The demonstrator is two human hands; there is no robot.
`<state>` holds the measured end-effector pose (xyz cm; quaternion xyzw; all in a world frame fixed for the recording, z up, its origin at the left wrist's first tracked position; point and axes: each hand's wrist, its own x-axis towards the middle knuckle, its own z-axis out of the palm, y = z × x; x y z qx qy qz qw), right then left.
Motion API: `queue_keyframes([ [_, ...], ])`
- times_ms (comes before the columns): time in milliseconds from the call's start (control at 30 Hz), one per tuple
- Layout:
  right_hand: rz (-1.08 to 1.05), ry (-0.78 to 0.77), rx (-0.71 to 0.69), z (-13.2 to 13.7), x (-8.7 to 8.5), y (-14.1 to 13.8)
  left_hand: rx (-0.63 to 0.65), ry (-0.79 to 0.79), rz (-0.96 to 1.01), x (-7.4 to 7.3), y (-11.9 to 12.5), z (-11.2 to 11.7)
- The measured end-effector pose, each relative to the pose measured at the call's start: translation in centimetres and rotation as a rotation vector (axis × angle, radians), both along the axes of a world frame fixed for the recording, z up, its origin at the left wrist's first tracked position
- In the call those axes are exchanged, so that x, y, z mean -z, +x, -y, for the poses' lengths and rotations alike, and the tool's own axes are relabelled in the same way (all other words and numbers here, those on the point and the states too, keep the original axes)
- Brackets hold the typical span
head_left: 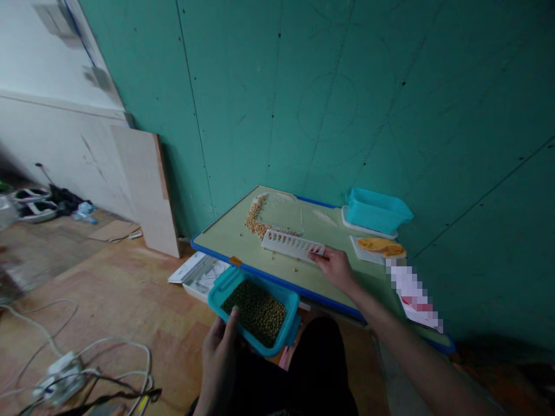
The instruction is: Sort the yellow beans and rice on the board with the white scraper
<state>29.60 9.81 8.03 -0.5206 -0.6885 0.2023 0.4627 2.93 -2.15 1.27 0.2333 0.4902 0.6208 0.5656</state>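
My left hand (221, 349) grips the near left rim of a blue plastic container (284, 292), thumb over the edge. Inside it lie dark green beans (245, 303) and tan soybeans (274, 320). The container is held just off the table's front edge. My right hand (333, 266) is closed on the right end of a white slotted plastic strip (288, 247), which rests on or just above the tabletop. Beyond the strip's left half, loose soybeans (255, 216) form a curved heap, with a whitish powdery or grainy patch (281, 205) beside them. A few single beans lie near the strip.
The pale green table (225, 238) has a blue edge and stands against a green wall. At its right are an empty blue container (377, 211), a yellow cloth (381, 247) and a partly blurred packet (411, 292). A power strip (65, 372) with cables lies on the floor at left.
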Motion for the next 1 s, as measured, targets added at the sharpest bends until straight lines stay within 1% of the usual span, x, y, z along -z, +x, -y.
queue_keyframes([
  [100, -0.009, -0.017, -0.026, 0.0, 0.0, 0.1, 0.001, -0.002, -0.007, 0.4, 0.0, 0.0],
  [233, 0.005, -0.030, -0.038, 0.0, 0.0, 0.1, -0.008, -0.008, -0.016, 0.1, 0.0, 0.0],
  [300, 0.001, -0.020, -0.024, 0.1, -0.3, 0.1, 0.002, -0.009, -0.002, -0.1, 0.0, -0.1],
  [367, -0.004, -0.002, 0.006, 0.9, -0.8, 0.5, 0.013, -0.010, 0.013, -0.1, 0.0, -0.1],
  [433, 0.018, 0.023, 0.071, 2.4, -1.4, 1.2, 0.017, -0.011, 0.007, 0.0, 0.0, 0.0],
  [500, 0.091, 0.050, 0.191, 4.6, -1.7, 2.2, 0.013, -0.012, -0.001, 0.2, 0.0, 0.0],
  [567, 0.197, 0.050, 0.323, 7.0, -1.6, 2.9, 0.009, -0.017, -0.003, 0.3, 0.0, 0.1],
  [600, 0.236, 0.069, 0.368, 8.2, -1.4, 3.1, 0.009, -0.019, -0.003, 0.3, 0.0, 0.1],
  [667, 0.311, 0.123, 0.405, 10.1, -0.9, 3.1, 0.006, -0.020, -0.008, 0.2, 0.1, 0.2],
  [733, 0.378, 0.195, 0.397, 11.3, -0.5, 2.6, 0.000, -0.017, -0.014, 0.1, 0.3, 0.2],
  [833, 0.449, 0.305, 0.339, 11.9, -0.3, 1.2, -0.002, -0.007, -0.010, 0.0, 0.5, 0.1],
  [933, 0.457, 0.388, 0.251, 12.0, -0.6, -0.6, 0.033, 0.000, 0.005, 0.2, 0.4, 0.1],
  [1000, 0.426, 0.409, 0.184, 12.0, -1.0, -2.0, 0.043, 0.011, -0.019, 0.4, 0.3, 0.1],
])
